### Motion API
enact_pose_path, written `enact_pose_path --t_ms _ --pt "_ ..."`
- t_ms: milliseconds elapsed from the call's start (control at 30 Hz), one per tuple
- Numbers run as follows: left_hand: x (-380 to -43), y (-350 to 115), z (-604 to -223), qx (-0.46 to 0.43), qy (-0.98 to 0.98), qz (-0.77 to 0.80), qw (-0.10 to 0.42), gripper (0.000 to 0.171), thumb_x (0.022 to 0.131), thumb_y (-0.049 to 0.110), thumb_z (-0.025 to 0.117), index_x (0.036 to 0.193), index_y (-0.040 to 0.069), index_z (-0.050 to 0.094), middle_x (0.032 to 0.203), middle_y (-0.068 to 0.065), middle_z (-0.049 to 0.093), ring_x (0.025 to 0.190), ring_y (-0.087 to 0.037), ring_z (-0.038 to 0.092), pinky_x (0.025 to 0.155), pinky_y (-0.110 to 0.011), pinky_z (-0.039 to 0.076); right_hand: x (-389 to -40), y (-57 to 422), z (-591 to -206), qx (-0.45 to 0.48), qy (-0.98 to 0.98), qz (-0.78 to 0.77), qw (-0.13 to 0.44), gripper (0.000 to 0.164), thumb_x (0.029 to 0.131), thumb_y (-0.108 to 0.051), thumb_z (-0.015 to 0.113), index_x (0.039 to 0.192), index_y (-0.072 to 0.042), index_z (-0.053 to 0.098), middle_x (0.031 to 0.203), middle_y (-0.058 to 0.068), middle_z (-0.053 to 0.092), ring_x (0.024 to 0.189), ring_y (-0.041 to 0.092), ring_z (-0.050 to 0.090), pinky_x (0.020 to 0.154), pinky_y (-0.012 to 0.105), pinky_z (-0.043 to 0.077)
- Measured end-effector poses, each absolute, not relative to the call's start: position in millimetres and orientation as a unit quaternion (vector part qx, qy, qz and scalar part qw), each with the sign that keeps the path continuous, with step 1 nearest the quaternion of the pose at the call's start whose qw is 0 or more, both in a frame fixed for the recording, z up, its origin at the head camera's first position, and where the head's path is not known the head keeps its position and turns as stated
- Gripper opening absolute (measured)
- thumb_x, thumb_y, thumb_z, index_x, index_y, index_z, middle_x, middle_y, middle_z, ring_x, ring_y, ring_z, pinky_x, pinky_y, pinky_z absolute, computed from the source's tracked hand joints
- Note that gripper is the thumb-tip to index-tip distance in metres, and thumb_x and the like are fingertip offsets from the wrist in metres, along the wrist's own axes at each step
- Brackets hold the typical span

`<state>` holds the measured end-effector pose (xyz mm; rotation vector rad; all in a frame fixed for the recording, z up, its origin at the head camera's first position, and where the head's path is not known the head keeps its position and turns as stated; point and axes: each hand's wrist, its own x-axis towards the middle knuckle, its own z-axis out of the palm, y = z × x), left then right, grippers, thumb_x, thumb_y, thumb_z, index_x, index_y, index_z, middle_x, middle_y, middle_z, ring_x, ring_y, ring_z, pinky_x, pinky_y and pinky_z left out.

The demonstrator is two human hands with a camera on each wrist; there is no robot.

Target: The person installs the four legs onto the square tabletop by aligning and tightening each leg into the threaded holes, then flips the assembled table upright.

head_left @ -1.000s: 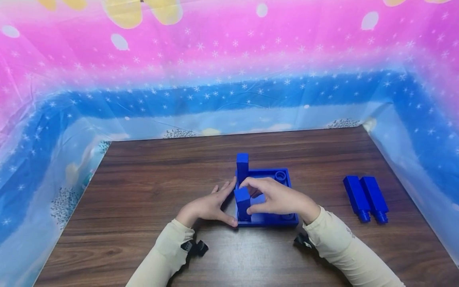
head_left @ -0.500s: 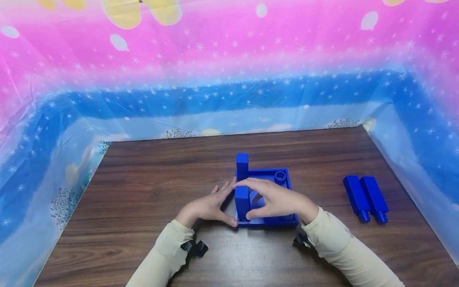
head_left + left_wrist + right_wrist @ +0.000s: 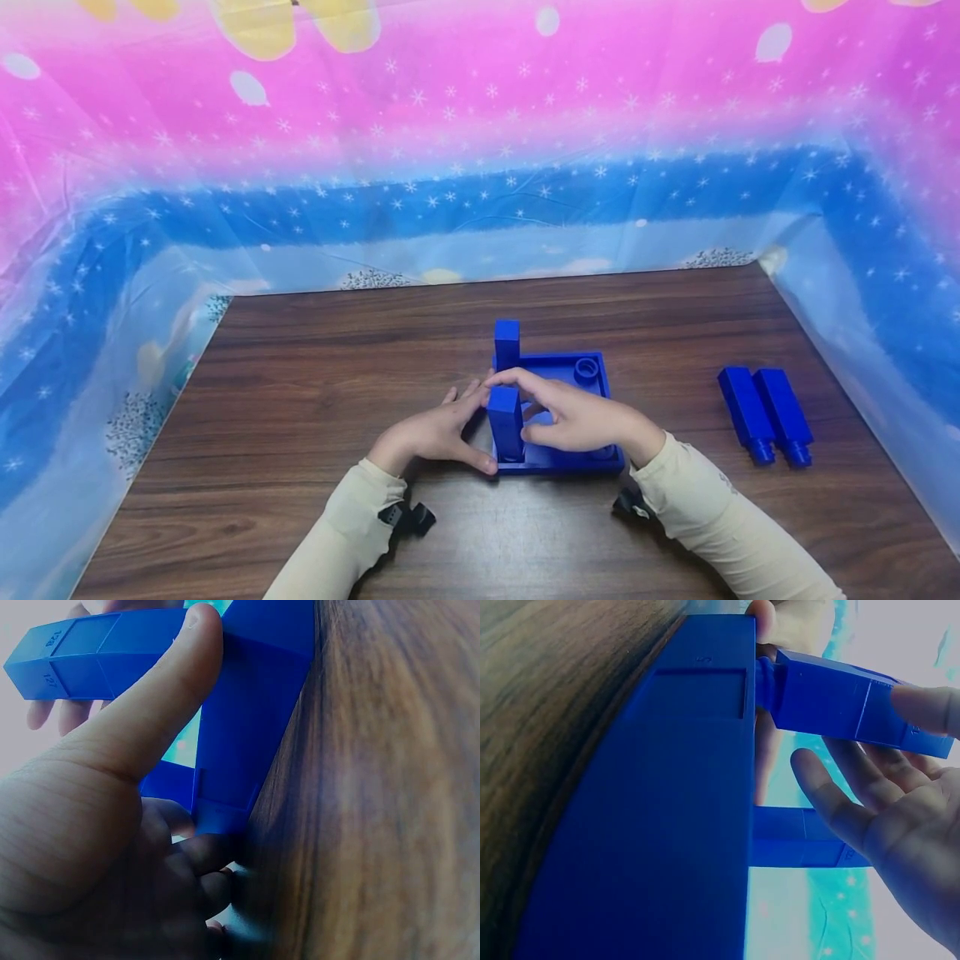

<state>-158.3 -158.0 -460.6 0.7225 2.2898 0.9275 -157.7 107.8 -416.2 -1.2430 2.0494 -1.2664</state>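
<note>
Just right of centre in the head view, a blue tray point(image 3: 558, 469) is lying on the wooden table point(image 3: 337, 358), and the near post point(image 3: 505, 421) is standing at its lower-left corner. The right hand point(image 3: 588, 417) is cupping that post with a loose, rounded grip: thumb touching its right side, fingers bending round behind. The left hand point(image 3: 435, 433) is bracing the tray, thumb and fingers spread fairly straight about the same corner, none of them wrapping the post.

Over in the right wrist view, a screw end point(image 3: 765, 684) is showing between post and tray, and the post is looking slightly tilted; that joint is dark, so how deep the thread is sitting is hard to say. The far post point(image 3: 507, 346) is standing upright at the tray's upper-left corner, a round socket point(image 3: 586, 371) is showing at the upper right, and two loose posts point(image 3: 765, 412) are lying side by side at the right of the frame.

Screwing in the near post seems to be the step in hand. Doing it well means keeping the post square to the tray, making short turns with light fingers, backing off if the thread is binding, and letting the left hand be steadying that corner throughout.
</note>
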Motion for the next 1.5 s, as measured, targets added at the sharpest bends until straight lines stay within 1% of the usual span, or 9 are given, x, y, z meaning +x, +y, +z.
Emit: enact_pose_path --t_ms 100,267,367,500,600,767,1000,1300,1500 --pt "-159 -159 -463 0.281 0.849 0.356 0.271 0.131 0.081 0.057 0.087 0.171 0.009 0.005 0.176 -0.018 0.001 0.161 -0.036 -0.009 0.128 -0.059 -0.008 -158 108 -417 -0.445 0.747 -0.448 0.207 0.068 0.097 0.006 0.056 0.159 -0.009 0.035 0.163 0.015 0.038 0.126 0.022 0.054 0.103 0.038 0.055" --pt "-164 -163 -476 0.313 0.837 0.368 0.257 0.131 0.082 0.064 0.083 0.171 0.014 0.001 0.178 -0.010 -0.003 0.162 -0.034 -0.009 0.128 -0.056 -0.011 -158 110 -418 -0.439 0.761 -0.435 0.199 0.067 0.098 0.005 0.056 0.159 -0.011 0.037 0.159 0.016 0.044 0.078 0.011 0.055 0.079 0.035 0.054" --pt "-165 -162 -476 0.309 0.839 0.361 0.264 0.131 0.083 0.061 0.084 0.171 0.016 -0.002 0.177 -0.011 -0.005 0.162 -0.034 -0.009 0.128 -0.055 -0.011 -159 111 -418 -0.440 0.763 -0.430 0.197 0.066 0.099 0.005 0.057 0.159 -0.011 0.038 0.159 0.016 0.044 0.083 0.014 0.058 0.081 0.035 0.055" --pt "-160 -158 -462 0.294 0.846 0.348 0.278 0.134 0.082 0.054 0.088 0.170 0.016 -0.004 0.176 -0.015 -0.005 0.162 -0.031 -0.009 0.129 -0.053 -0.010 -159 112 -418 -0.444 0.769 -0.420 0.189 0.064 0.099 0.004 0.061 0.158 -0.009 0.040 0.161 0.015 0.044 0.122 0.023 0.060 0.099 0.039 0.056" --pt "-159 -158 -461 0.292 0.847 0.347 0.278 0.132 0.082 0.054 0.088 0.171 0.017 -0.003 0.176 -0.015 -0.006 0.161 -0.031 -0.008 0.129 -0.052 -0.011 -159 112 -418 -0.444 0.776 -0.409 0.183 0.062 0.099 0.002 0.063 0.157 -0.008 0.042 0.158 0.016 0.049 0.131 0.028 0.059 0.103 0.043 0.055" --pt "-158 -159 -460 0.284 0.845 0.358 0.279 0.134 0.081 0.060 0.087 0.171 0.018 -0.003 0.176 -0.018 -0.004 0.162 -0.032 -0.008 0.129 -0.053 -0.011 -159 112 -417 -0.444 0.776 -0.407 0.186 0.057 0.100 0.001 0.064 0.153 -0.007 0.045 0.150 0.016 0.056 0.126 0.030 0.063 0.102 0.045 0.057" --pt "-158 -156 -460 0.261 0.860 0.333 0.284 0.136 0.081 0.047 0.091 0.170 0.016 -0.007 0.175 -0.016 -0.003 0.162 -0.024 -0.008 0.130 -0.047 -0.009 -160 113 -413 -0.436 0.766 -0.421 0.215 0.051 0.103 -0.006 0.065 0.150 -0.006 0.047 0.139 0.011 0.065 0.130 0.035 0.063 0.104 0.049 0.056" --pt "-175 -166 -506 0.289 0.848 0.364 0.255 0.144 0.070 0.073 0.086 0.169 0.030 -0.009 0.176 -0.015 -0.003 0.162 -0.025 -0.008 0.129 -0.054 -0.010 -162 114 -413 -0.451 0.757 -0.429 0.196 0.049 0.099 -0.005 0.070 0.144 -0.002 0.050 0.137 0.013 0.065 0.129 0.031 0.064 0.105 0.041 0.056" --pt "-167 -162 -483 0.288 0.847 0.361 0.262 0.141 0.076 0.065 0.088 0.170 0.021 -0.007 0.176 -0.019 -0.003 0.162 -0.028 -0.008 0.129 -0.051 -0.010 -163 114 -411 -0.447 0.752 -0.443 0.195 0.043 0.095 -0.005 0.075 0.134 -0.004 0.058 0.130 0.010 0.070 0.123 0.025 0.067 0.102 0.041 0.058"
